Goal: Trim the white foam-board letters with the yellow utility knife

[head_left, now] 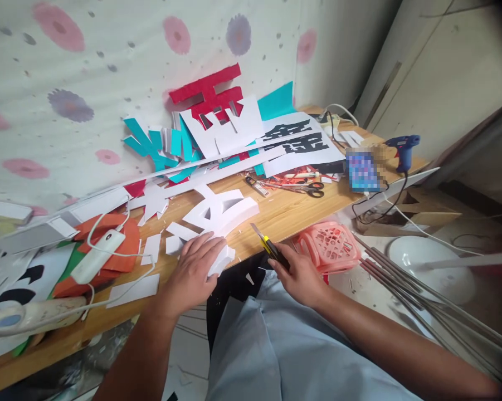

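Observation:
My left hand (pixel 200 262) lies over the near end of a thick white cut-out character (pixel 238 214), with its fingers across the top and the thumb at its near side. This piece looks like foam or card and reaches the front edge of the table. My right hand (pixel 296 273) is closed around a black and yellow utility knife (pixel 271 248). The knife's blade is out and points up and away from me, to the right of the white piece and apart from it. Part of the piece is hidden under my left hand.
Scissors (pixel 313 190) and a printed sheet (pixel 305 142) lie farther back. Red (pixel 209 97) and teal cut-outs (pixel 150 142) lean near the wall. A blue glue gun (pixel 405 150) stands at the right. A pink basket (pixel 330 245) and metal rods (pixel 413 289) lie below. A white cable (pixel 150 262) crosses the left.

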`<state>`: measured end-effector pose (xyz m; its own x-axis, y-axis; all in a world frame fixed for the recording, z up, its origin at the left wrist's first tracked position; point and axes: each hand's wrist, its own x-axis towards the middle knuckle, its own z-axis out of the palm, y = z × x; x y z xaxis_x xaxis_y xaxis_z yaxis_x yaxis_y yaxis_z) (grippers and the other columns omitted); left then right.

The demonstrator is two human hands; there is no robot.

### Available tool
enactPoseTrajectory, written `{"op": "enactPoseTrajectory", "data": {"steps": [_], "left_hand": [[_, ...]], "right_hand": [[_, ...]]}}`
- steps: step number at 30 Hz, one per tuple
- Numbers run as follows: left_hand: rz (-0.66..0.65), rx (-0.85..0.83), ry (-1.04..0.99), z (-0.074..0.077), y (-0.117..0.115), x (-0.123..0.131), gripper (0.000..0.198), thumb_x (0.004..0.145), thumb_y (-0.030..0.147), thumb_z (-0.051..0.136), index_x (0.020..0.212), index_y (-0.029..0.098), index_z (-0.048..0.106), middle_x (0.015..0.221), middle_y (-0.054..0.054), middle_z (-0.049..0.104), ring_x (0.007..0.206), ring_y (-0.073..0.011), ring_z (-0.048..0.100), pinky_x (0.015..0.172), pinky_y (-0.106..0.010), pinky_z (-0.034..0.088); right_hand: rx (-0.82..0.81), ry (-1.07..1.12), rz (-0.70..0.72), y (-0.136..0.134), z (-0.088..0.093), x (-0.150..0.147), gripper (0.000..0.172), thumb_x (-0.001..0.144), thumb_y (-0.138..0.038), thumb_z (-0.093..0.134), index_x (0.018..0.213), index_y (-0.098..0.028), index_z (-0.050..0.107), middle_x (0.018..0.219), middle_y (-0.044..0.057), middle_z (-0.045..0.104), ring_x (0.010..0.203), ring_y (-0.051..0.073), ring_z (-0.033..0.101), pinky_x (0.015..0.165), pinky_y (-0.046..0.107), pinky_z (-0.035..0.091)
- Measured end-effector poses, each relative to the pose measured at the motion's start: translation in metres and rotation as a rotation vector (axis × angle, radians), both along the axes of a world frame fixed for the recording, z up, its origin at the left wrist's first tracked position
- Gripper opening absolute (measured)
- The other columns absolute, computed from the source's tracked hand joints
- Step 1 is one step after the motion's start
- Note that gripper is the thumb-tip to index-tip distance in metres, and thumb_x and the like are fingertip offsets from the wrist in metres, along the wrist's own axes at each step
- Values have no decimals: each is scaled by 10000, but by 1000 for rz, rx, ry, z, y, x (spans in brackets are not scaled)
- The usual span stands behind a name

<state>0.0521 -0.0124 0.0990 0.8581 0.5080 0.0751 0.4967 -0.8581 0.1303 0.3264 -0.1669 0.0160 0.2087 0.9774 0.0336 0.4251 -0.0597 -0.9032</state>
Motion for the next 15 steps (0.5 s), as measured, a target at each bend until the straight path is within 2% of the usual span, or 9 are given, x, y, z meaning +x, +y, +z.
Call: {"op": "enactPoseTrajectory", "data": {"steps": [5,9,12,15], "left_hand": [[133,76,-174,-17,-1,8,531,967,325,785,1479,265,657,1466,-117,737,1479,-415,592,1215,-634,469],[229,140,-303,-34,-8,26,361,973,277,792,1323,212,732,1323,-144,778,1416,-401,634,1223,-616,503],[239,166,-338,-41,-11,31,342,970,199,753,1311,188,726,1313,-156,771,1443,-396,609,1239,-620,509],[198,157,-333,-42,-12,26,439,958,163,736,1394,186,691,1388,-159,747,1489,-403,577,1251,-639,504]], "right_hand": [[-9,90,3,-4,-7,0,337,1094,-376,574,1380,-216,652,1118,102,832,966,301,808,792,390,615],[-31,101,33,-4,-9,-1,331,1083,-373,582,1354,-205,669,1091,97,826,922,291,800,816,399,618],[-45,93,51,-1,-9,-2,327,1081,-357,588,1358,-208,673,1075,89,825,925,287,801,843,400,626],[-39,61,61,3,-9,-3,321,1068,-320,617,1369,-227,681,1152,98,834,1040,300,806,931,408,630]]}}
